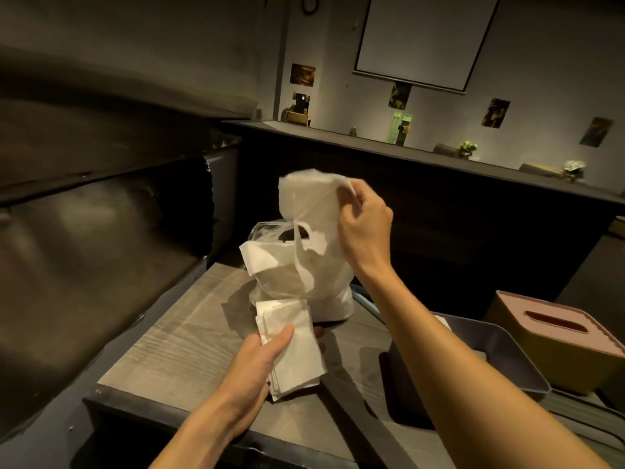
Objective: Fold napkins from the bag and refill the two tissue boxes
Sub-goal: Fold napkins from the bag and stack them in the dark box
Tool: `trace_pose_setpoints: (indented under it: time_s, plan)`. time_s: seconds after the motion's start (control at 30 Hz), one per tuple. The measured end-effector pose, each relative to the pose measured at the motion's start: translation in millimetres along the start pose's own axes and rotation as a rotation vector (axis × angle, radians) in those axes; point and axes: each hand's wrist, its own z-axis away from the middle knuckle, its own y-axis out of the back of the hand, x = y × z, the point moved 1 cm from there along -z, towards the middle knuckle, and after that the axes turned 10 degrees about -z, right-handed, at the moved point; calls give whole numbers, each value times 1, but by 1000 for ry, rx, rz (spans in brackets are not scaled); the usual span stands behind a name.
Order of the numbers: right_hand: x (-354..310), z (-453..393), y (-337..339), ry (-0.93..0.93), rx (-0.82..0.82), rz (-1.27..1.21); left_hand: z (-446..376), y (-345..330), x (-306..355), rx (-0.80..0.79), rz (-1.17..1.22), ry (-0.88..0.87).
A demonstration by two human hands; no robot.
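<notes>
Two hands busy — left hand (260, 353) grips folded napkins (292, 346), right hand (363, 228) pinches napkin (307, 198) above bag (304, 275).

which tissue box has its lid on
The yellow tissue box with the pink slotted lid, far right. The dark box beside it is open.

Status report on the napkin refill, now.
Left hand grips folded napkin stack. Right hand pinches loose napkin above plastic bag. Pink-lidded tissue box untouched, right. Nothing in the way.
</notes>
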Motion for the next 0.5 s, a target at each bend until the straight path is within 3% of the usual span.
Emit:
trace_pose_setpoints:
  time_s: [0.13,0.23,0.4,0.5]
  plan:
    - [22,21,4,-94,-210,132,2,-2,3,-30,15,-14]
    - [30,32,12,-120,-244,307,2,-4,6,-42,16,-23]
    - [20,29,19,19,-410,609,4,-5,8,-38,14,-27]
    - [12,24,18,189,-426,757,6,-7,9,-31,12,-32]
